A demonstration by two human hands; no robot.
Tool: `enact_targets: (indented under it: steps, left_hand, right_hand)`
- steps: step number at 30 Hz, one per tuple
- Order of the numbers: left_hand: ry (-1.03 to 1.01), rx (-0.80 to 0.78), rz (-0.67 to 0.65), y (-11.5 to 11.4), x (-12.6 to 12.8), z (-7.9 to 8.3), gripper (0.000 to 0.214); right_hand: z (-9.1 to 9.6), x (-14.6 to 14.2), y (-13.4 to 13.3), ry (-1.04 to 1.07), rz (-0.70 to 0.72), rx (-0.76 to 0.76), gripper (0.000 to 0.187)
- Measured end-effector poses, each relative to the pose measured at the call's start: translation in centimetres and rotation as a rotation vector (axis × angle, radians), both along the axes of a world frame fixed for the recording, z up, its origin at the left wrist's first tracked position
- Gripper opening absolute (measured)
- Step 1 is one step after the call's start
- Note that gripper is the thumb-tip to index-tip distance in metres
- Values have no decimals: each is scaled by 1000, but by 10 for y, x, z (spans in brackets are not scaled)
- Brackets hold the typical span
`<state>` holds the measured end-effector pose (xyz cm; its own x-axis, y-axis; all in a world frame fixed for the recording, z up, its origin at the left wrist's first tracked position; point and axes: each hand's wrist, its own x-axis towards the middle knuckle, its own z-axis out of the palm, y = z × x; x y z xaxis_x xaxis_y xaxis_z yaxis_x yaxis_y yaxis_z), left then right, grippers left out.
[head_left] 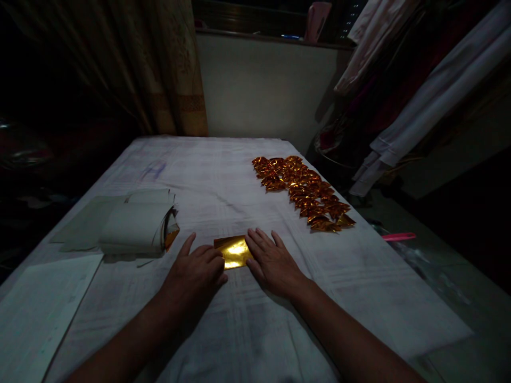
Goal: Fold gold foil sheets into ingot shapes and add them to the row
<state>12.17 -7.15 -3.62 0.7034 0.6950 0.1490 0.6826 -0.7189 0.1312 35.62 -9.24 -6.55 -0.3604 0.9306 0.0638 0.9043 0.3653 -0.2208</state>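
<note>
A small rectangle of shiny gold foil paper (236, 252) lies flat on the white cloth between my hands. My left hand (195, 274) is at its left end, with bent fingers gripping that edge and the outer finger stuck out to the side. Its fingertips are partly hidden. Palm down, my right hand (275, 260) rests with stretched fingers over the foil paper's right end. Beyond it, at the right, several folded gold foil pieces (305, 191) sit in rows. A stack of pale paper sheets (131, 226), bent over, with gold showing at its right end, is left of my left hand.
A white plaid cloth (207, 175) covers the table. At the lower left lies a large white sheet (43, 308). A curtain (175, 69) hangs behind on the left, and clothes (415, 106) hang on the right. A pink cup (317, 21) stands on the sill.
</note>
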Motion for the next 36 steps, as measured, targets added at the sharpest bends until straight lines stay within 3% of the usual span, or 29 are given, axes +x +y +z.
enact_targets:
  steps: [6,13,15,17,23,27,32,36]
  left_hand:
    - [26,30,-28,18,15,-3,10]
    - [-29,67,72,60,31,-11,13]
    - [-94,72,102,63,32,-16,14]
    - [-169,62,124,64,30,-24,18]
    - [-207,-10,154,67,17,-38,25]
    - [-205,72,160,63,21,-34,27]
    - [-184,120,-11,46,38,-28,35]
    - [-128,175,-22,38,42,-26,38]
  right_hand:
    - [1,3,19,-41,-20,-13,54]
    - [12,-6,66,-72,-109,-2,55]
    - [10,-13,66,-18,-43,27,54]
    - [5,-18,61,16,48,17,54]
    - [-1,-5,48,38,51,-69,59]
    - [-5,8,45,38,59,-25,60]
    - [-9,10,44,50,71,11,64]
    - [-8,9,44,47,67,-4,68]
